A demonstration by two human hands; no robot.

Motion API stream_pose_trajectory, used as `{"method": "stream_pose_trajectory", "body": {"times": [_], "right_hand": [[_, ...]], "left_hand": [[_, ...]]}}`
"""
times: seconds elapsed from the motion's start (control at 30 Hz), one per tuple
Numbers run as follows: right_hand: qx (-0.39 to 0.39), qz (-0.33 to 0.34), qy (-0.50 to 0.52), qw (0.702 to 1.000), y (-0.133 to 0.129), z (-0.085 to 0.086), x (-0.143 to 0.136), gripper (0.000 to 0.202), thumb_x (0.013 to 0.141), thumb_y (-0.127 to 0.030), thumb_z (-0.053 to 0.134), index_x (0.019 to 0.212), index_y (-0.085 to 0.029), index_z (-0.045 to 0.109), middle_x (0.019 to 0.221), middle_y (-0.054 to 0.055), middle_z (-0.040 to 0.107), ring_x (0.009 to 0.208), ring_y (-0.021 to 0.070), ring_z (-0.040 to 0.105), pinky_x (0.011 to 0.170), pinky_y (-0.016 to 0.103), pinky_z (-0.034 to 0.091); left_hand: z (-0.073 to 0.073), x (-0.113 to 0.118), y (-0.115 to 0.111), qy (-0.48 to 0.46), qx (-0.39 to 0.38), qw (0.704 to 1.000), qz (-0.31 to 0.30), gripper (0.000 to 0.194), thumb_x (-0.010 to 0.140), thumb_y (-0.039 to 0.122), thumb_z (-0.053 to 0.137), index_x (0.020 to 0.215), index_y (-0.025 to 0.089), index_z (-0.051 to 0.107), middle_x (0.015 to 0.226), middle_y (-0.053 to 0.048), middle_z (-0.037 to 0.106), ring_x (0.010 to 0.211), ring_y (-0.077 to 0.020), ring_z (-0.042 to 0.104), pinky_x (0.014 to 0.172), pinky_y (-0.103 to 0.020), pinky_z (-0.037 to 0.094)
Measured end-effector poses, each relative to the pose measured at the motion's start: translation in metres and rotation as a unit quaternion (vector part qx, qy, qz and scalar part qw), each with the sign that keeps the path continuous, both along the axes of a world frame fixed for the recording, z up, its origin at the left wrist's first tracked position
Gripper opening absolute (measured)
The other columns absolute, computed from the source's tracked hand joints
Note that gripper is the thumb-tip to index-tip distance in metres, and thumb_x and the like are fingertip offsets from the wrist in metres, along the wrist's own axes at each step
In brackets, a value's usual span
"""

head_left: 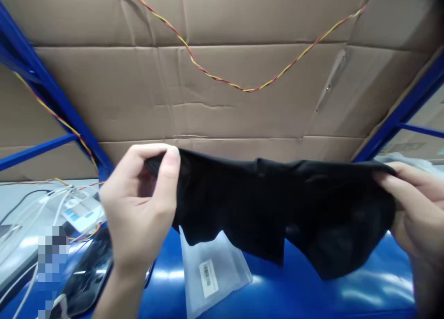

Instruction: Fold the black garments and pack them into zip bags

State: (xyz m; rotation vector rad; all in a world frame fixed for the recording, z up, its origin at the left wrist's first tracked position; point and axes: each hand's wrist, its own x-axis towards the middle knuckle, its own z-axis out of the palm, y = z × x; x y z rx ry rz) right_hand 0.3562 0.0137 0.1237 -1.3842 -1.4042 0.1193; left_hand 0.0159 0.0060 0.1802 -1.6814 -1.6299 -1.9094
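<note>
A black cloth garment point(239, 198) hangs stretched in the air between my two hands, its top edge nearly level and its lower edge uneven. Its exact kind is hard to tell. My left hand point(142, 194) pinches the top left corner between thumb and fingers. At the other end, my right hand point(412, 203) grips the top right corner, partly cut off by the view's edge. Below the cloth, a frosted plastic bag point(225, 268) with a white barcode label point(208, 278) lies on the blue surface point(270, 296); the garment hides its upper part.
Cardboard point(243, 106) forms the back wall, with a twisted red and yellow wire point(248, 90) drooping across it. Blue metal frame posts point(58, 101) stand at both sides. White cables point(38, 212), a small box point(81, 212) and a dark glossy device point(90, 272) lie at left.
</note>
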Motion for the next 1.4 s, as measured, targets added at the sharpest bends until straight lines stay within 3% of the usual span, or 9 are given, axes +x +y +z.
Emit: {"method": "stream_pose_trajectory", "body": {"times": [0.1,0.17,0.27,0.43,0.53,0.97,1.13,1.27,1.4], "right_hand": [[-0.127,0.120,0.191,0.966,-0.001,0.002,-0.003,0.027,0.077,-0.047,0.067,0.101,-0.034,0.067,0.085,0.008,0.071,0.071,0.0277,0.067,0.060,0.038,0.056],[-0.236,0.197,0.199,0.931,0.005,-0.004,-0.011,0.030,0.074,-0.049,0.069,0.096,-0.029,0.068,0.086,0.008,0.072,0.074,0.0293,0.068,0.063,0.039,0.057],[-0.332,0.274,0.110,0.896,0.021,-0.030,-0.026,0.028,0.082,-0.051,0.061,0.088,-0.025,0.066,0.086,0.005,0.071,0.084,0.0261,0.067,0.070,0.035,0.056],[-0.330,0.252,-0.143,0.899,0.053,-0.089,-0.044,0.035,0.092,-0.047,0.039,0.072,-0.023,0.055,0.067,0.001,0.062,0.063,0.0186,0.059,0.054,0.029,0.047],[-0.296,0.219,-0.201,0.908,0.066,-0.104,-0.046,0.035,0.091,-0.042,0.041,0.064,-0.023,0.051,0.063,0.001,0.059,0.062,0.0191,0.056,0.057,0.031,0.044],[-0.272,0.128,-0.204,0.932,0.087,-0.098,-0.064,0.013,0.082,-0.022,0.050,0.072,-0.022,0.058,0.080,0.006,0.069,0.079,0.0246,0.065,0.071,0.035,0.046],[-0.353,0.159,-0.109,0.915,0.090,-0.096,-0.062,0.011,0.084,-0.024,0.050,0.074,-0.021,0.052,0.054,0.001,0.065,0.048,0.0165,0.064,0.052,0.026,0.050],[-0.370,0.196,-0.062,0.906,0.090,-0.095,-0.063,0.010,0.086,-0.025,0.048,0.077,-0.021,0.048,0.061,0.000,0.066,0.056,0.0167,0.069,0.052,0.023,0.052],[-0.353,0.214,-0.056,0.909,0.085,-0.090,-0.061,0.011,0.089,-0.030,0.045,0.081,-0.023,0.046,0.077,-0.001,0.067,0.062,0.0158,0.071,0.054,0.022,0.052]], "left_hand": [[0.008,-0.015,-0.009,-0.095,-0.085,0.992,-0.012,0.023,0.083,0.047,0.061,0.087,0.025,0.066,0.060,0.005,0.051,0.049,-0.0099,0.047,0.040,-0.019,0.032],[-0.002,-0.033,-0.005,-0.110,-0.185,0.974,-0.070,0.031,0.078,0.052,0.065,0.090,0.024,0.066,0.057,0.004,0.056,0.050,-0.0136,0.055,0.038,-0.020,0.035],[-0.041,-0.062,0.014,-0.022,-0.312,0.937,-0.157,0.034,0.080,0.054,0.060,0.097,0.024,0.064,0.071,0.001,0.067,0.062,-0.0178,0.064,0.048,-0.023,0.046],[-0.123,-0.085,0.046,0.205,-0.370,0.906,-0.006,0.024,0.088,0.042,0.046,0.092,0.025,0.062,0.088,-0.001,0.071,0.083,-0.0226,0.068,0.067,-0.029,0.048],[-0.148,-0.086,0.055,0.257,-0.404,0.878,-0.007,0.027,0.092,0.039,0.040,0.100,0.025,0.061,0.095,-0.002,0.073,0.089,-0.0239,0.068,0.072,-0.030,0.047],[-0.160,-0.077,0.080,0.335,-0.407,0.849,0.017,0.024,0.091,0.038,0.045,0.096,0.020,0.059,0.096,-0.011,0.062,0.099,-0.0288,0.059,0.078,-0.034,0.046],[-0.170,-0.082,0.081,0.327,-0.439,0.836,0.002,0.033,0.087,0.038,0.052,0.114,0.019,0.056,0.108,-0.011,0.057,0.085,-0.0243,0.065,0.075,-0.034,0.048],[-0.172,-0.086,0.087,0.325,-0.456,0.828,-0.017,0.014,0.085,0.023,0.052,0.094,0.020,0.062,0.100,-0.008,0.061,0.091,-0.0237,0.065,0.078,-0.032,0.048],[-0.160,-0.088,0.089,0.301,-0.453,0.839,-0.021,0.016,0.086,0.015,0.042,0.086,0.019,0.058,0.091,-0.008,0.065,0.088,-0.0232,0.066,0.076,-0.032,0.048]]}}
